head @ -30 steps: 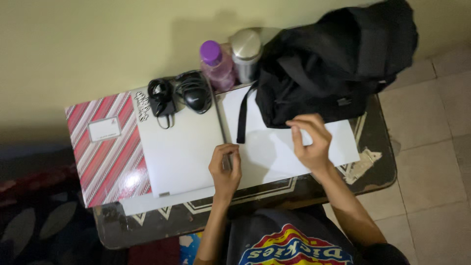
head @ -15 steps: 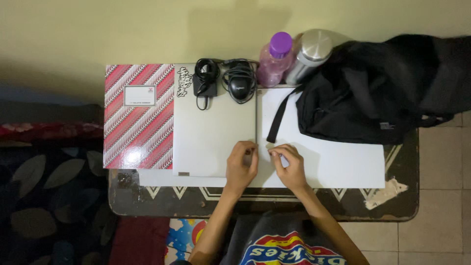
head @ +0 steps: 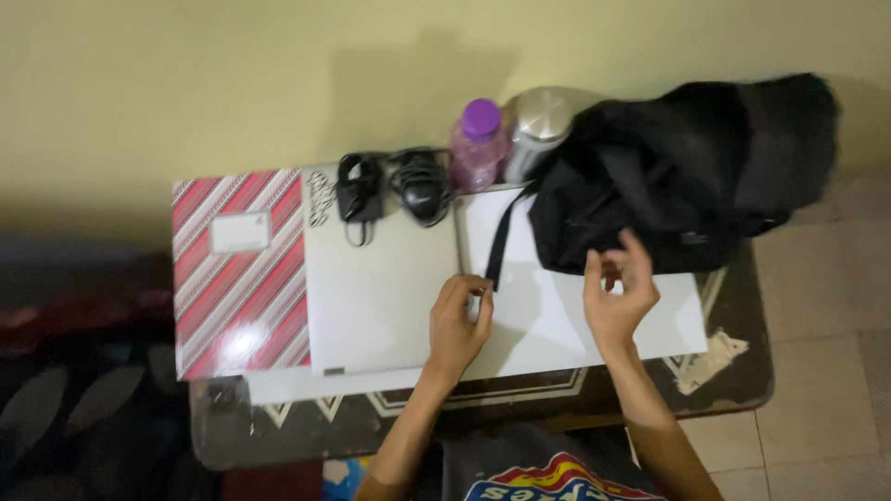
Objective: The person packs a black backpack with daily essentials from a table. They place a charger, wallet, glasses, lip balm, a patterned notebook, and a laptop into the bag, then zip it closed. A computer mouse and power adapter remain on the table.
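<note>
Beneath the black backpack point(head: 668, 176), white sheet point(head: 557, 306) half hidden; left hand point(head: 459, 320) curled, grip unclear; right hand point(head: 620, 288) apart.

One head-worn view — looking steeply down, fairly near, over the table point(head: 742, 390) against the wall point(head: 278, 74)

Left hand point(head: 458, 325): fingers curled, whatever sits under the fingertips is too small and blurred to identify. Forearm cut off by the bottom edge.

Right hand point(head: 620, 295): fingers motion-blurred, contact with the black bag point(head: 677, 176) just beyond them cannot be judged. Forearm also runs out at the bottom edge.

White sheet point(head: 566, 315) between the hands: far part hidden under the bag.

Steel flask point(head: 543, 121), beyond the right hand: lower body hidden by the bag.
</note>
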